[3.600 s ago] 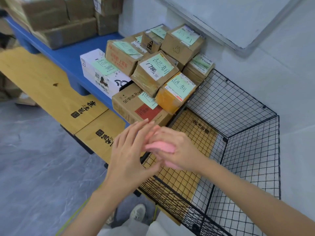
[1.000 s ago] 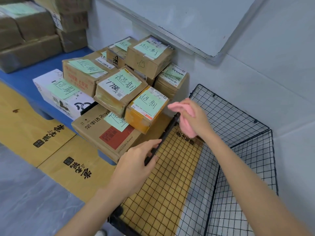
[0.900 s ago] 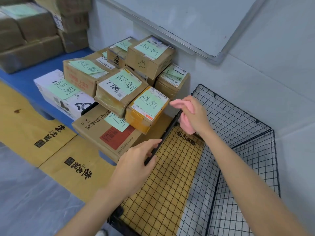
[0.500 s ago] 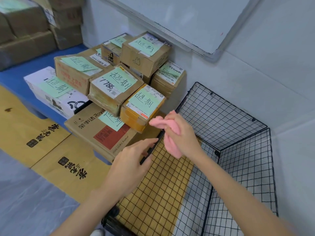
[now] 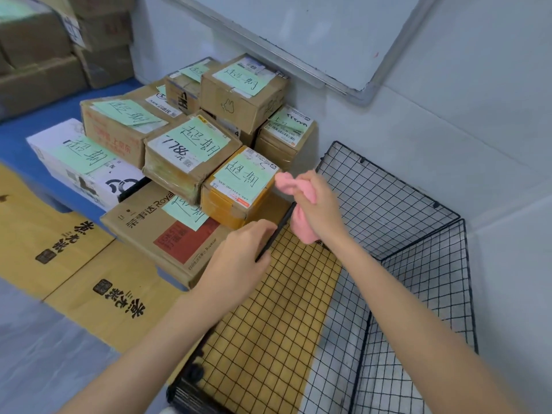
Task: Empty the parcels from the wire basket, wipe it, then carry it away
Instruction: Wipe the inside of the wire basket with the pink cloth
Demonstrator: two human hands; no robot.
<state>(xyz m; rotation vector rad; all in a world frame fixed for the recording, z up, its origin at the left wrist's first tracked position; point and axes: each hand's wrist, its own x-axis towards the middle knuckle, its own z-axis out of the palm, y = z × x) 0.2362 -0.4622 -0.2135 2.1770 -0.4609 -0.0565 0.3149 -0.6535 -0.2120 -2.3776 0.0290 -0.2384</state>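
The black wire basket (image 5: pixel 388 204) stands empty on the floor against the wall. My left hand (image 5: pixel 239 258) grips its left top rim, fingers curled over the bar. My right hand (image 5: pixel 319 204) holds a pink cloth (image 5: pixel 300 228) bunched around the same rim a little farther back. The parcels (image 5: pixel 191 150), brown cardboard boxes with green handwritten notes, are stacked just left of the basket on the blue platform (image 5: pixel 18 138) and on each other.
Flattened yellow-brown cardboard sheets (image 5: pixel 98 282) lie on the grey floor and run under the basket. A whiteboard (image 5: pixel 298 31) leans on the wall above the parcels. More brown boxes (image 5: pixel 44 49) are stacked at the far left.
My right hand has slid the pink cloth along the left rim toward me, from the far corner to mid-rim. My left hand has kept its hold on the rim.
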